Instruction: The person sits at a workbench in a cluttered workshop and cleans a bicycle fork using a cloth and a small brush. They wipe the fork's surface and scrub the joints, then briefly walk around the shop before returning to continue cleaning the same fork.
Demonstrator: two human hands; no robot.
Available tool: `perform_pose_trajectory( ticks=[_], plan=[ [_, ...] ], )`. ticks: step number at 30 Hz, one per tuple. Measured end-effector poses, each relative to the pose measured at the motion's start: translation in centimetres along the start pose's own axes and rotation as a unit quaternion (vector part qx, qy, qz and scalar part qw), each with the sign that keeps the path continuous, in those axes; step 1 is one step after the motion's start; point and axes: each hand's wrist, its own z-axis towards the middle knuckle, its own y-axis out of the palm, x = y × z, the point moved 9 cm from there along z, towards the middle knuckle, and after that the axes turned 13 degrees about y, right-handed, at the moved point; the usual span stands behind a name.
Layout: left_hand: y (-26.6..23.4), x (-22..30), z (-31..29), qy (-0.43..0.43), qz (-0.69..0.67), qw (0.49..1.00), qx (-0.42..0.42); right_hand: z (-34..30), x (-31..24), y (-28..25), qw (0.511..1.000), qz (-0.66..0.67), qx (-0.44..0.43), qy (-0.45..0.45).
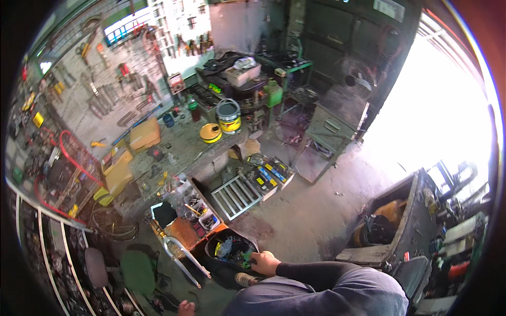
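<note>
My right hand (265, 262) reaches down to the near right rim of a dark bin (252, 240), its fingers closed over the edge. Inside the bin lie mixed scraps, with green, blue and yellow bits among them. At the lower edge only the top of my left hand (186, 308) shows, its fingers curled; what they hold, if anything, is hidden. Left of the bin, a silver two-legged fork (182, 259) leans against an orange tool cart (185, 231). Tools and small parts crowd the cart's top. My shoe (245, 279) is beside the bin.
A workbench (182, 152) holds cardboard boxes (145, 134), a yellow tin (211, 133) and a bucket (228, 116). Batteries (269, 176) and a metal rack (235, 197) sit on the floor. A wooden crate (406, 221) stands right; a green stool seat (138, 272) is at left.
</note>
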Motion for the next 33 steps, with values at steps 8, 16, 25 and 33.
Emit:
perform_pose_trajectory(
  ticks=[8,16,25,33],
  plan=[
    [9.4,-5.6,-11.1,-0.227,-0.087,0.949,-0.202,3.5,5.1,0.4,0.994,-0.021,0.091,0.054],
    [7.7,-18.0,-10.4,-0.1,-0.07,0.964,-0.236,-1.3,0.2,3.6,0.973,0.029,0.211,0.083],
    [-13.3,-36.1,-3.4,-0.094,-0.248,0.963,0.049,-2.4,-16.8,27.2,0.987,-0.138,0.06,-0.052],
    [-10.2,-38.5,-0.1,-0.07,-0.195,0.962,-0.176,0.4,-24.3,35.8,0.989,-0.121,-0.064,-0.052]
  ],
)
